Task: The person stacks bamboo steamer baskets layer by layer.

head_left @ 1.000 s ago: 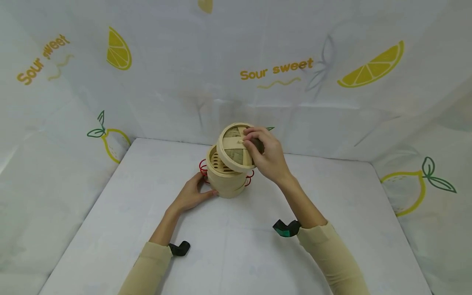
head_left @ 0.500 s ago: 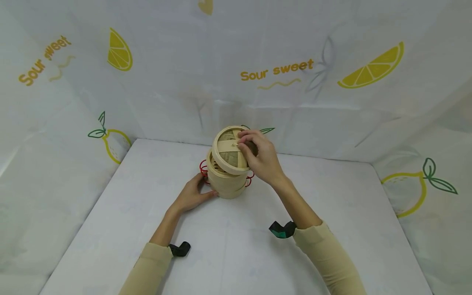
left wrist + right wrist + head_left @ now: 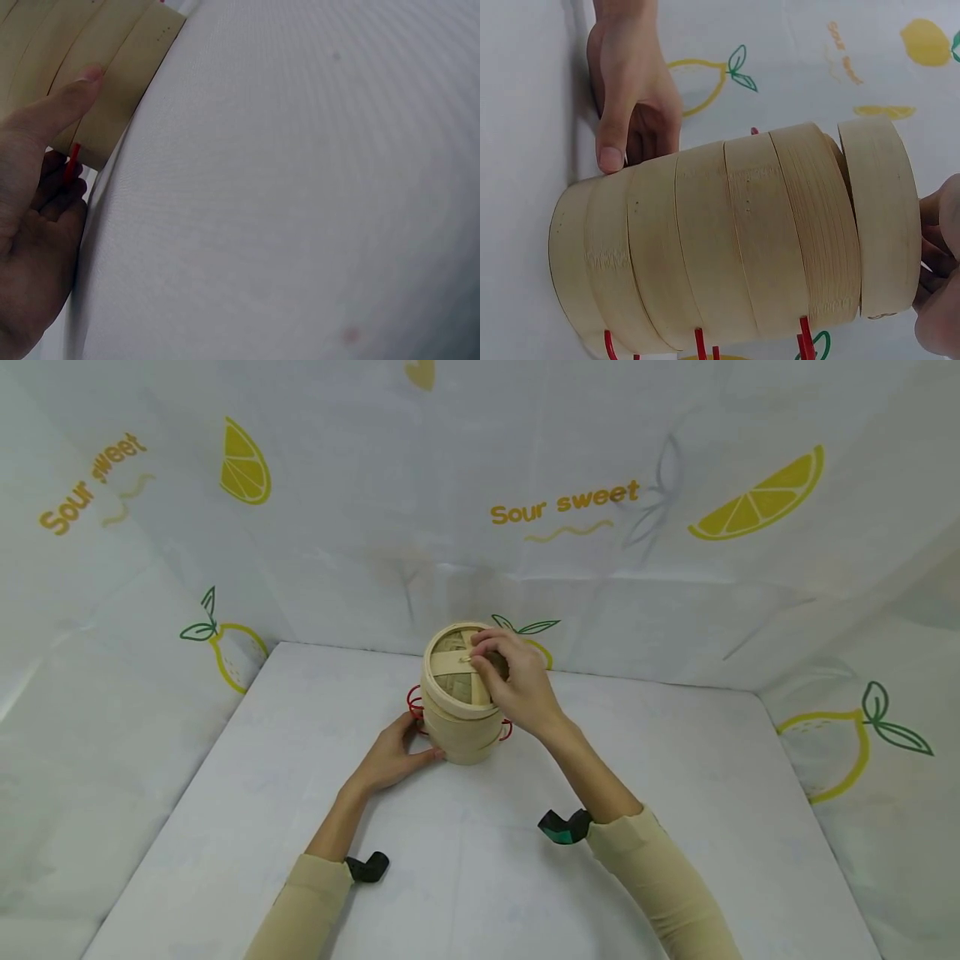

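Note:
A stack of bamboo steamer baskets [image 3: 465, 739] with red side loops stands upright on the table. My left hand [image 3: 392, 752] holds its lower left side, thumb against the front wall and fingers behind near a red loop [image 3: 73, 163]. Above, my right hand [image 3: 519, 681] pinches the small knob at the middle of the bamboo lid [image 3: 453, 664]. In the right wrist view the lid [image 3: 881, 217] sits over the top basket [image 3: 817, 225], slightly askew, with a narrow gap along part of its rim. The inside of the steamer is hidden.
The steamer stands near the back edge of a white-covered table [image 3: 465, 860]. White sheeting [image 3: 360, 527] printed with lemons rises behind and at both sides. A dark wrist mount [image 3: 566, 827] sticks out from the right wrist, another mount [image 3: 367, 867] from the left.
My right hand has brought the lid left and down, from tilted over the right side of the stack to covering the top basket. The left hand has stayed in place.

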Tool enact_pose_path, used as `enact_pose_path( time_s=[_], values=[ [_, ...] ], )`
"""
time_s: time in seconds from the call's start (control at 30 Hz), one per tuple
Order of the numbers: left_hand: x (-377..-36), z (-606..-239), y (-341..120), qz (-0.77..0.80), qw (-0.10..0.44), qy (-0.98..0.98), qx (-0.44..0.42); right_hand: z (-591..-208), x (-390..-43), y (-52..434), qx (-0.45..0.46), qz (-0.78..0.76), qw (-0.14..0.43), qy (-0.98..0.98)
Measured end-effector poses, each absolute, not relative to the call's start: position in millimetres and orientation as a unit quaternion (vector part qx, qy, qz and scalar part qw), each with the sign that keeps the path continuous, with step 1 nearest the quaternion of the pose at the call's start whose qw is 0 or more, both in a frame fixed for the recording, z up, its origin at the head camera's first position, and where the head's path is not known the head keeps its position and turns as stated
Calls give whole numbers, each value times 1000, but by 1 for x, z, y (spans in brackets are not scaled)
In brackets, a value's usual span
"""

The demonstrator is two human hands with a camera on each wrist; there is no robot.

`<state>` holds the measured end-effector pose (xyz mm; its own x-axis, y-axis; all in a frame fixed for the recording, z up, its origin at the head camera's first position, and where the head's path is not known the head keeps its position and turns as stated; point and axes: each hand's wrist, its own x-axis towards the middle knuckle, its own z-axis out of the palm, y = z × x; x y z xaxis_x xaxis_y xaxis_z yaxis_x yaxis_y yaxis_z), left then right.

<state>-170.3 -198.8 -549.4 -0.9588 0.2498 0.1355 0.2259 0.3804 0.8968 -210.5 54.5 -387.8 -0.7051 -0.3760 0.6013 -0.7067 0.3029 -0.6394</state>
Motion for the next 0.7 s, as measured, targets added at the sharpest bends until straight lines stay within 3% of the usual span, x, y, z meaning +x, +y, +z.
enact_pose_path(
  time_s=[0.7],
  values=[
    [-169,-549,-198,535,10,834,136,-390,-210,47,336,458,154,-809]
  ],
)
